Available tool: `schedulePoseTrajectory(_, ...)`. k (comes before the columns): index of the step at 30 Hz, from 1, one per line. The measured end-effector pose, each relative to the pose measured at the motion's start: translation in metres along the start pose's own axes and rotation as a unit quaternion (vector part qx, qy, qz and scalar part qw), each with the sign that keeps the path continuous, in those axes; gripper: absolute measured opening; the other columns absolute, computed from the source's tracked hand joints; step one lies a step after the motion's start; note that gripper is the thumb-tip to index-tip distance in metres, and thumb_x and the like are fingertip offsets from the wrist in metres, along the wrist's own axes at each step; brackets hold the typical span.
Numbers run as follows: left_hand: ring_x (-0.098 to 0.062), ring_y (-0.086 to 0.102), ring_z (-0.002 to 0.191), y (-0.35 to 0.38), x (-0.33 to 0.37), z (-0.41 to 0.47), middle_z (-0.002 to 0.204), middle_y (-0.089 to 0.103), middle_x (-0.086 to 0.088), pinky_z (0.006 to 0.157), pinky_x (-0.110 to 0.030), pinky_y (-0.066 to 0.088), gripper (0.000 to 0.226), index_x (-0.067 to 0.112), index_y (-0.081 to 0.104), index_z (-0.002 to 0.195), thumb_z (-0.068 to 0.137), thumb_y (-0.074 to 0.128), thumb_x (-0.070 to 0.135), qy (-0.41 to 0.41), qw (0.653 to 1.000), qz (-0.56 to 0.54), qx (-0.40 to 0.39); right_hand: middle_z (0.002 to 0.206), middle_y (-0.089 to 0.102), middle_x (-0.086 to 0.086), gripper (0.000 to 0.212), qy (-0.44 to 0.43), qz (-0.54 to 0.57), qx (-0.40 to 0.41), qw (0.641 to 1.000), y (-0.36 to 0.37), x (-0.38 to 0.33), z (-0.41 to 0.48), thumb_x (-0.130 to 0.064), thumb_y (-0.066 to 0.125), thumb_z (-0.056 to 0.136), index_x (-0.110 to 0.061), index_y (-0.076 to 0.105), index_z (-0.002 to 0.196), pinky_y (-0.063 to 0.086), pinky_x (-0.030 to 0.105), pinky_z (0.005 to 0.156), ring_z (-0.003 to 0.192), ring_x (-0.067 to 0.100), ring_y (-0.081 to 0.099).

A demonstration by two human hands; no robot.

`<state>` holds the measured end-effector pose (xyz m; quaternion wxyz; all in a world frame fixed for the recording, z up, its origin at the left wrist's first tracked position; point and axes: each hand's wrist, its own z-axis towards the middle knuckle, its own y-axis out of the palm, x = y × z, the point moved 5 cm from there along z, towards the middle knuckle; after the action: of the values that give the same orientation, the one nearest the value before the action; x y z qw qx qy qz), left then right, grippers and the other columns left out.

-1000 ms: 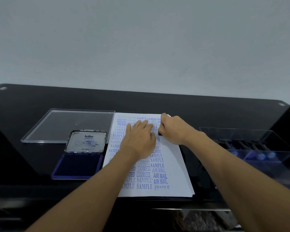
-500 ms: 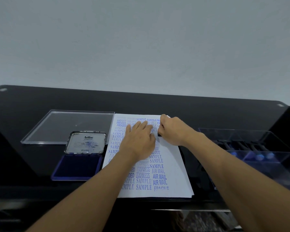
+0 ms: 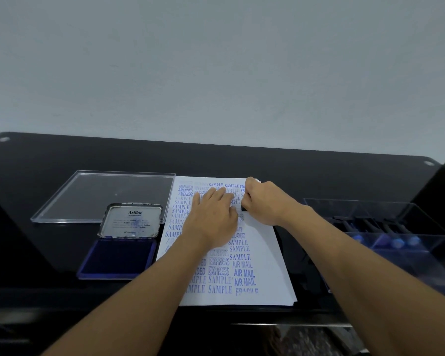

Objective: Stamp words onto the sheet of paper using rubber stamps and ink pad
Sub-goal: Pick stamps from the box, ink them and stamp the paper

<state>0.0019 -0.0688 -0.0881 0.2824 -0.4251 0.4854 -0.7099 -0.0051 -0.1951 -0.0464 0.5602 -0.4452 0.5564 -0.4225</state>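
A white sheet of paper (image 3: 265, 255) lies on the black table, covered with blue stamped words such as SAMPLE, AIR MAIL and EXPRESS. My left hand (image 3: 213, 219) lies flat on the sheet with straight fingers, holding it down. My right hand (image 3: 265, 201) is curled round a dark rubber stamp (image 3: 242, 207), pressing it onto the upper right of the sheet; only a small edge of the stamp shows. The open blue ink pad (image 3: 116, 258) with its raised lid (image 3: 131, 220) sits left of the paper.
A clear plastic lid (image 3: 103, 196) lies flat at the back left. A clear box (image 3: 385, 237) with several more stamps stands at the right. The table's front edge (image 3: 165, 317) runs just below the paper.
Both hands stay nearly in place on the sheet; the right hand keeps pressing the stamp at the same spot. The view has shifted slightly.
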Motion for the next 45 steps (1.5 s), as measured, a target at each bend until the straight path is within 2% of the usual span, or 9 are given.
schedulePoseTrajectory(9,-0.018,0.024,0.144,0.0,0.001,0.0,0.155,0.034,0.001,0.12,-0.049,0.009,0.046,0.019,0.04,0.145,0.103,0.027,0.029,0.001,1.0,0.004,0.003,0.07,0.05,0.005,0.012,0.0,0.002,0.005,1.0,0.002,0.002,0.001,-0.02,0.042,0.101,-0.011,0.039,0.093,0.03,0.029,0.048,0.054,0.018,0.04)
schedulePoseTrajectory(22,-0.018,0.017,0.149,0.0,0.001,0.0,0.16,0.026,0.0,0.121,-0.049,0.006,0.049,0.019,0.035,0.15,0.104,0.025,0.032,-0.001,1.0,0.004,-0.012,0.077,0.057,0.008,0.012,-0.004,0.007,0.009,1.0,0.007,0.005,0.005,-0.023,0.044,0.102,-0.012,0.04,0.097,0.036,0.032,0.051,0.056,0.017,0.045)
schedulePoseTrajectory(28,-0.018,0.017,0.149,0.001,-0.001,0.003,0.16,0.027,0.0,0.121,-0.051,0.006,0.048,0.019,0.036,0.149,0.104,0.027,0.032,-0.007,1.0,-0.003,-0.022,0.074,0.055,0.006,0.012,-0.003,0.009,0.009,1.0,0.007,0.005,0.004,-0.023,0.044,0.101,-0.012,0.04,0.096,0.036,0.033,0.051,0.056,0.018,0.045)
schedulePoseTrajectory(36,-0.02,0.027,0.143,-0.007,0.001,0.007,0.154,0.037,-0.002,0.118,-0.053,0.017,0.047,0.015,0.043,0.143,0.1,0.032,0.031,-0.018,0.998,-0.019,-0.051,0.072,0.049,0.005,0.014,0.0,0.002,-0.006,1.0,0.003,0.003,0.002,-0.021,0.044,0.101,-0.012,0.038,0.094,0.03,0.031,0.049,0.056,0.018,0.041)
schedulePoseTrajectory(38,-0.02,0.028,0.142,-0.013,0.001,0.006,0.152,0.038,-0.003,0.118,-0.053,0.017,0.046,0.013,0.045,0.142,0.101,0.033,0.03,-0.022,0.998,-0.023,-0.051,0.075,0.053,0.007,0.014,0.002,0.004,-0.015,1.0,0.002,0.003,0.002,-0.021,0.044,0.101,-0.01,0.039,0.094,0.032,0.031,0.05,0.057,0.019,0.043)
schedulePoseTrajectory(42,-0.019,0.02,0.147,-0.028,0.003,0.003,0.16,0.028,-0.002,0.12,-0.051,0.011,0.048,0.014,0.038,0.148,0.103,0.034,0.029,-0.031,0.998,-0.027,-0.049,0.093,0.064,0.009,0.015,0.01,0.036,-0.004,0.999,-0.012,0.005,0.0,-0.025,0.044,0.1,-0.01,0.048,0.097,0.043,0.036,0.058,0.069,0.024,0.056)
schedulePoseTrajectory(45,-0.021,0.021,0.147,-0.042,0.007,0.004,0.159,0.029,-0.003,0.12,-0.05,0.016,0.048,0.014,0.039,0.148,0.102,0.036,0.028,-0.026,0.999,-0.031,-0.033,0.09,0.066,0.003,0.014,0.0,0.059,0.03,0.998,-0.038,0.001,-0.004,-0.024,0.044,0.099,-0.016,0.051,0.091,0.044,0.033,0.057,0.067,0.02,0.058)
